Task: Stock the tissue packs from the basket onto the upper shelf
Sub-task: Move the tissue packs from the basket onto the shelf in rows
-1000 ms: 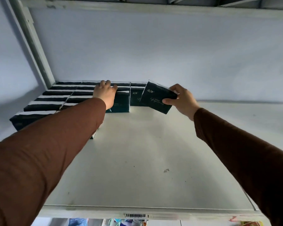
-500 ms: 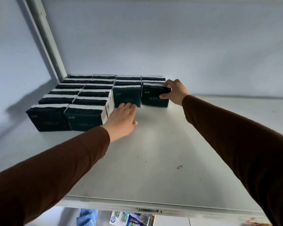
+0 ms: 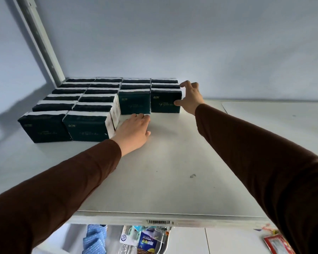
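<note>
Dark green tissue packs with white tops stand in several rows on the white upper shelf [image 3: 173, 171], packed into its back left corner. The front pack of the rightmost row [image 3: 164, 102] stands upright on the shelf. My right hand [image 3: 190, 97] is at that pack's right side, thumb touching its front lower corner, fingers spread and lifted off its top. My left hand [image 3: 134, 131] lies flat and open on the shelf, fingertips just in front of the neighbouring pack [image 3: 134, 102]. The basket is out of view.
A grey upright post [image 3: 42, 44] runs up the back left corner. The shelf's front edge carries a barcode label [image 3: 160, 222]. Below it hang packaged goods [image 3: 145, 241] and blue items [image 3: 94, 239]. A red packet [image 3: 277, 244] shows at bottom right.
My right hand has set the pack upright at the front of the rightmost row and opened its fingers off it. My left hand has come off the packs and rests flat on the shelf.
</note>
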Available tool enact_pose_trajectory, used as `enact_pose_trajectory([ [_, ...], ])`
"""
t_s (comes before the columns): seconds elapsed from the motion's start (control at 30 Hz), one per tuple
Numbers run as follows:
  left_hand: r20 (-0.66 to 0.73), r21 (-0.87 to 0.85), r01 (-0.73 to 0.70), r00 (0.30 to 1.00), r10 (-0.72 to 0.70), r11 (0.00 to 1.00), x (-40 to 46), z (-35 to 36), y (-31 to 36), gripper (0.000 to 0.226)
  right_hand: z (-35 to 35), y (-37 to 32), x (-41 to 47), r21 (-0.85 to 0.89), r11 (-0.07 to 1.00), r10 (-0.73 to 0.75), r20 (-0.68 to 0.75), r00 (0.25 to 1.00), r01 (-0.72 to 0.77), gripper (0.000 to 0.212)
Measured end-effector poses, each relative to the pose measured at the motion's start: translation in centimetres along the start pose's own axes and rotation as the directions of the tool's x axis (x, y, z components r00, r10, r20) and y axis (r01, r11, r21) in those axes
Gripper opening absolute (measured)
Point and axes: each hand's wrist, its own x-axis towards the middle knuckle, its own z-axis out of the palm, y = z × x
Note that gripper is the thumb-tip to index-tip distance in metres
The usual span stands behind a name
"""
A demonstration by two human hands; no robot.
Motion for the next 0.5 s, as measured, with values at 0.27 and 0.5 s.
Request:
enact_pose_trajectory([
  [0.27, -0.065, -0.046, -0.131, 0.99, 0.128, 0.99, 0.3, -2.5, 8.5, 0.043, -8.3, 4.0, -10.3, 0.032, 0.991, -0.127, -0.029, 0.992, 0.128, 0.041],
  [0.5, -0.236, -0.087, -0.474, 0.864, 0.444, 0.876, -1.9, -5.0, 26.4, 0.043, -20.7, 14.2, -25.8, -0.146, 0.981, -0.152, -0.163, 0.975, 0.129, 0.033],
])
